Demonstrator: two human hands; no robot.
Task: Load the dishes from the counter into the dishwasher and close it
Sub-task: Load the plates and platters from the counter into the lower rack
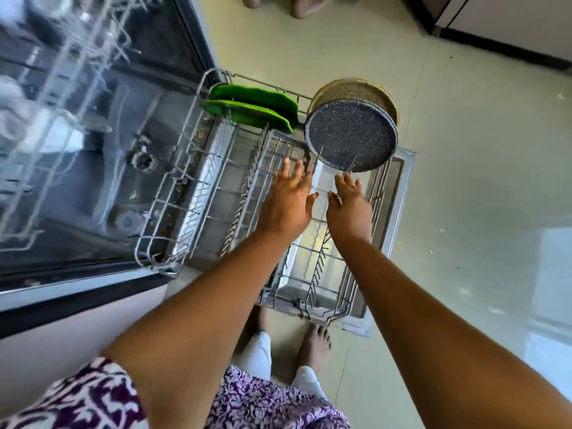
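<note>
Loading step: dark plate [351,134] stands in the rack [272,147], beside green plates [253,109]. Left hand [289,196] & right hand [349,205] are spread, holding nothing, just near it. Next, prob.: fetch more dishes.

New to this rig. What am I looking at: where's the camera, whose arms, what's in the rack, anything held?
There is no robot. One wide-angle camera sits on a person's head, looking down along their bare arms. Below is an open dishwasher with its lower rack pulled out over the lowered door. At the rack's far end stand two green plates, a dark speckled round plate and, behind it, a beige speckled plate. The left hand hovers open over the rack wires. The right hand reaches with straight fingers to the dark plate's lower rim; contact is unclear. Neither hand holds anything. The upper rack, top left, is blurred.
</note>
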